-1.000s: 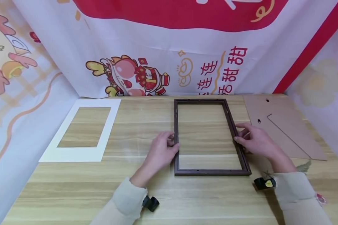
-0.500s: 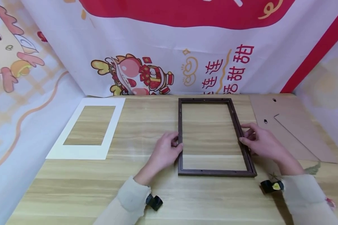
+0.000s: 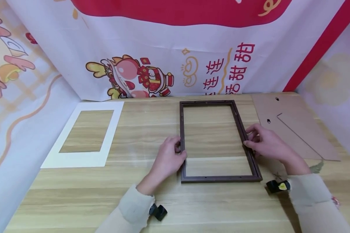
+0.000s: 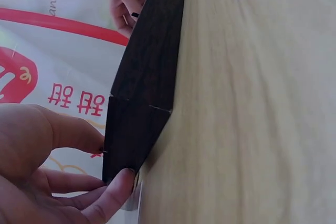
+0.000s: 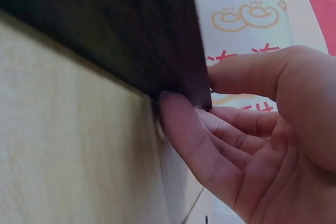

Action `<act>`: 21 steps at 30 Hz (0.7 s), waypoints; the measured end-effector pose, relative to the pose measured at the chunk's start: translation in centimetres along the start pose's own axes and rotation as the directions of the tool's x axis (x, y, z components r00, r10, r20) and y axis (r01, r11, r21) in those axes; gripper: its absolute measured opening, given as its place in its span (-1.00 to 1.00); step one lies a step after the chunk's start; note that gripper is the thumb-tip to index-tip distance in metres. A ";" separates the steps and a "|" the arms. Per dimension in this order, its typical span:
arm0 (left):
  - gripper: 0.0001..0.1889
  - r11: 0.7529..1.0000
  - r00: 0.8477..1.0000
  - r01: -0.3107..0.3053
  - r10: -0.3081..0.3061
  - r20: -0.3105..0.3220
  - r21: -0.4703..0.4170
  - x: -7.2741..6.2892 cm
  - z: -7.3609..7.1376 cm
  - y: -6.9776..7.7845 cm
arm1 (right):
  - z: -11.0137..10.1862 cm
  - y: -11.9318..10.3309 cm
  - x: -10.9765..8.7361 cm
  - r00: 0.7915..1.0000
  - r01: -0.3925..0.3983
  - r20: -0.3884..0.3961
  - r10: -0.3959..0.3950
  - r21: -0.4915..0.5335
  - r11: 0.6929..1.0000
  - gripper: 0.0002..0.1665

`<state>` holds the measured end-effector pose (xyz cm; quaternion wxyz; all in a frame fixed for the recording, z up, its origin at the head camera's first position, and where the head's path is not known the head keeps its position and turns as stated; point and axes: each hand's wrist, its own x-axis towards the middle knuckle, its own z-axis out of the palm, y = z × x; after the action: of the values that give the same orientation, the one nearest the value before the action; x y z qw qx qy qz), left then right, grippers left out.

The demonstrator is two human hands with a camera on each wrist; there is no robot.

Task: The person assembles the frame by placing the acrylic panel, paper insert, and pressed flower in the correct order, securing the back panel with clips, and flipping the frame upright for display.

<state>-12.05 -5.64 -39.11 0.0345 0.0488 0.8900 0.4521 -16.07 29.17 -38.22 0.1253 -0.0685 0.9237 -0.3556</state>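
Note:
A dark brown picture frame (image 3: 221,179) with an open middle lies on the wooden table, its grooved side up. My left hand (image 3: 169,158) grips its left side, thumb on top and fingers against the outer edge. On the opposite side my right hand (image 3: 265,142) holds the frame the same way. In the left wrist view the frame's dark outer side (image 4: 144,77) sits between thumb and fingers, low over the wood. The right wrist view shows fingers (image 5: 184,129) curled against the frame's outer face (image 5: 131,35), the thumb at its upper edge.
To the left lies a white mat board (image 3: 81,160) with a rectangular cutout. A brown backing board (image 3: 297,129) with a stand flap and hangers lies at the right. Near the right wrist are a fern leaf (image 3: 318,167) and a small star-shaped piece (image 3: 277,175). A printed cloth (image 3: 163,38) hangs behind the table.
The head view shifts slightly right and then back. Both hands keep their hold on the frame, which stays nearly in place between them.

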 end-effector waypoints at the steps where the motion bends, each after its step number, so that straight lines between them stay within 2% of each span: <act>1: -0.42 1.000 1.000 0.007 -0.007 -0.001 -0.002 -0.1 0.0 0.0 | -0.1 0.1 -0.1 1.000 -0.001 0.009 0.001 0.013 1.000 -0.50; 8: -0.41 0.999 0.999 0.045 -0.045 0.008 0.005 -0.6 -0.2 0.2 | -0.6 0.4 -0.3 0.998 -0.008 0.063 0.002 0.095 0.995 -0.56; 15: -0.42 0.996 0.996 0.087 -0.086 0.036 -0.007 -1.6 -0.4 0.4 | -1.1 0.2 -0.6 0.987 -0.066 0.157 0.046 0.119 0.991 -0.55; 21: -0.39 0.996 0.995 0.087 -0.087 0.057 -0.001 -2.1 -0.2 0.5 | -1.3 0.4 -0.9 0.982 -0.083 0.180 0.062 0.113 0.990 -0.56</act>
<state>-9.98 -5.73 -38.58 0.0795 0.0226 0.8891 0.4502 -15.58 30.43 -37.40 0.2230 -0.0584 0.8879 -0.3981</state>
